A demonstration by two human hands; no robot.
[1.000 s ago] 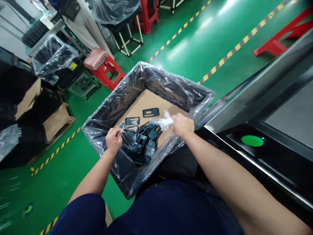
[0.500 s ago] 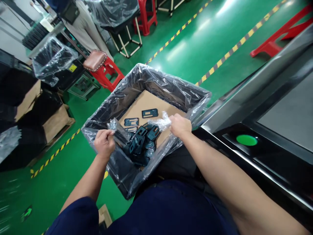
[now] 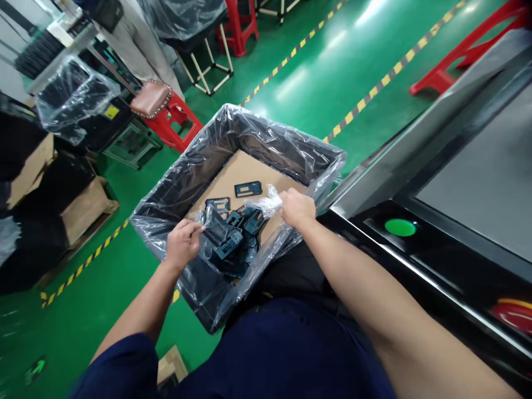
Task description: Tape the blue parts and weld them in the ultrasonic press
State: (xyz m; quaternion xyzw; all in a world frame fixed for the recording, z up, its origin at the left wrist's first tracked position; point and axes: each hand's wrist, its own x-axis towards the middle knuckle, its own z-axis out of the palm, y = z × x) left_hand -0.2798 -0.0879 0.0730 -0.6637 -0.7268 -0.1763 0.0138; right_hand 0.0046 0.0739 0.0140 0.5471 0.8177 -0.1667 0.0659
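Below me a black crate (image 3: 162,195) lined with clear plastic film holds a cardboard sheet (image 3: 224,176) and a pile of dark, flat plastic parts with rectangular cut-outs. One such part (image 3: 248,189) lies apart from the pile on the cardboard. My left hand (image 3: 183,243) is closed, pinching a clear plastic bag (image 3: 216,223) over the pile; whether it has anything inside I cannot make out. Closed too is my right hand (image 3: 298,208), gripping a crumpled piece of clear plastic (image 3: 269,203) above the crate's right side.
A black machine with a green button (image 3: 400,227) and a red one (image 3: 515,315) stands close on my right. Beyond the crate are a red stool (image 3: 177,123) with a brown cushion and a person's legs (image 3: 139,47). Cardboard and dark boxes (image 3: 83,208) stand left.
My left hand has moved inward over the crate, carrying the plastic bag toward the pile. My right hand still grips its plastic. The whole view has shifted slightly.
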